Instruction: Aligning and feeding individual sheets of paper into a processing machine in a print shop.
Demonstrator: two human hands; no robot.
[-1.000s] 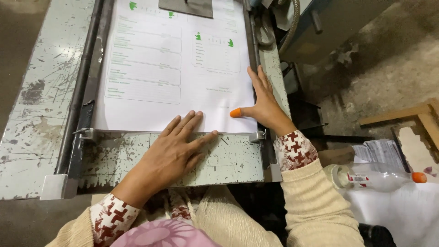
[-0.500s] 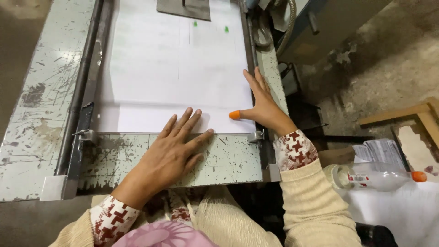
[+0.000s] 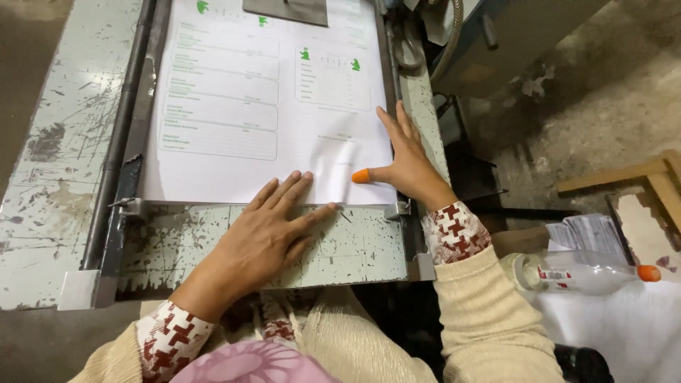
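White printed sheet (image 3: 262, 106) runs off the top edge; left hand (image 3: 266, 237) and right hand (image 3: 404, 163) lie flat, grasping nothing; print unreadable.

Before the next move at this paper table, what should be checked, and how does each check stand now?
1. Left hand flat, fingertips on the near edge of the white printed sheet with green marks: ok.
2. Right hand flat at the sheet's right edge, beside the side rail: ok.
3. Orange rubber cap on the right thumb: in place, ok.
4. Sheet lying smooth: not ok, a slight ripple near the right thumb.
5. Sheet square against the dark left metal guide rail: cannot tell.
6. Clear plastic bottle with orange cap off the table, lying to the right: ok.
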